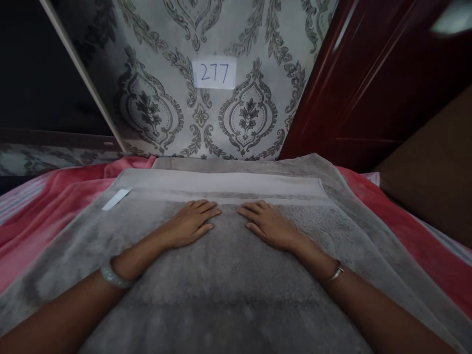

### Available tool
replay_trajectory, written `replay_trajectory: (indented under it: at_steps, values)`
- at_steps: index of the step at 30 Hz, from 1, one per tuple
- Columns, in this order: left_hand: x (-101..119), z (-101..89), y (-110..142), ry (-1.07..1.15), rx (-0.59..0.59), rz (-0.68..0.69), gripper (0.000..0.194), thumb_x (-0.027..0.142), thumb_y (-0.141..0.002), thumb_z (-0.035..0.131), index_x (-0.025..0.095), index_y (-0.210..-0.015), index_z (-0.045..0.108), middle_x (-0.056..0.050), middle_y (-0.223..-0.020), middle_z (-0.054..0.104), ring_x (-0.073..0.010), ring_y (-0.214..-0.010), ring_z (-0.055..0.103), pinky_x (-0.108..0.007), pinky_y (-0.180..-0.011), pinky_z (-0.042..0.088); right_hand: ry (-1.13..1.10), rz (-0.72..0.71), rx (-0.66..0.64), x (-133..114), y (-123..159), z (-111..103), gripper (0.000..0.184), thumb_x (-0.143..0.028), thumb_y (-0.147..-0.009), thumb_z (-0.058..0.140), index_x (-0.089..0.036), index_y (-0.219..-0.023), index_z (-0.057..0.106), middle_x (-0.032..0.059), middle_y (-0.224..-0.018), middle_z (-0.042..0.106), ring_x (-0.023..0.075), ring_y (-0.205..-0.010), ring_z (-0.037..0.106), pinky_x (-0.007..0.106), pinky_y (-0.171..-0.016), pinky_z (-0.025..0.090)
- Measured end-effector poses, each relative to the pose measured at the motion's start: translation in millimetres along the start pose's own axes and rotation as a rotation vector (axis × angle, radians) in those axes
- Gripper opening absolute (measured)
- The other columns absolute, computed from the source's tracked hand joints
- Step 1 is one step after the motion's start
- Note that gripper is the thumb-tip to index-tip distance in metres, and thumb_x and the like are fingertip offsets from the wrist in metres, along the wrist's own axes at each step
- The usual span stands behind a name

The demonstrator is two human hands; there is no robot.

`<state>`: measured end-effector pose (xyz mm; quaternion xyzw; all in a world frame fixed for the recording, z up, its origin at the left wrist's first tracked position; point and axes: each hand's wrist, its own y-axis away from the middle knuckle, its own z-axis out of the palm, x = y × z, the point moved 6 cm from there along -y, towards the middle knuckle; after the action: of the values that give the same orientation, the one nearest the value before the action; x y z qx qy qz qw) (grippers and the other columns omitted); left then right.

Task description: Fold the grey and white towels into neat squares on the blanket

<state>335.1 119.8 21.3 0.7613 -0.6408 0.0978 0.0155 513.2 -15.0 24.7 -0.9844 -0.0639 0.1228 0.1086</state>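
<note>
Smoothing looks like the step in hand in the head view, where the grey towel point(228, 275) lies spread over a red blanket point(413, 231), its pale band point(228, 201) at 12 o'clock. The left hand point(193, 221) rests open, palm down, at the towel's 10 o'clock, and the right hand point(267, 223) likewise at 2 o'clock, neither gripping cloth. Light, even pressure outward toward 9 and 3 o'clock should serve best, keeping the band straight.

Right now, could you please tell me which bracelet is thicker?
The pale bracelet on the left wrist; the silvery bracelet on the right wrist is thinner.
</note>
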Motion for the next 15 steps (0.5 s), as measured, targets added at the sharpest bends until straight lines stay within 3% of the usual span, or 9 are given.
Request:
replay_trajectory:
  at_steps: [2, 8, 15]
  values:
    - [-2, 4.4, 2, -0.007, -0.019, -0.026, 0.055, 0.052, -0.101, 0.034, 0.033, -0.152, 0.042, -0.003, -0.159, 0.043, -0.0271, -0.147, 0.036, -0.049, -0.122, 0.029, 0.018, 0.031, -0.040, -4, -1, 9, 0.048, -0.044, -0.104, 0.038, -0.032, -0.150, 0.048, 0.0064, -0.148, 0.052, 0.0285, -0.129, 0.047, 0.051, -0.107, 0.042]
    - [-14, 7.6, 2, -0.058, -0.043, -0.052, 0.066, 0.063, -0.099, 0.028, 0.031, -0.157, 0.031, -0.005, -0.165, 0.030, -0.0267, -0.154, 0.024, -0.051, -0.125, 0.016, 0.103, 0.143, -0.048, 19, 1, 15, 0.057, -0.053, -0.104, 0.034, -0.031, -0.156, 0.039, 0.0044, -0.160, 0.040, 0.0298, -0.145, 0.035, 0.053, -0.116, 0.032]
    - [-36, 3.4, -3, -0.141, -0.053, -0.313, 0.073, 0.065, -0.098, 0.031, 0.024, -0.158, 0.032, -0.012, -0.167, 0.021, -0.0330, -0.155, 0.019, -0.057, -0.123, 0.014, 0.161, 0.259, -0.109, 27, -1, 18, 0.063, -0.058, -0.103, 0.030, -0.027, -0.158, 0.033, 0.0038, -0.165, 0.028, 0.0277, -0.151, 0.025, 0.053, -0.121, 0.024]
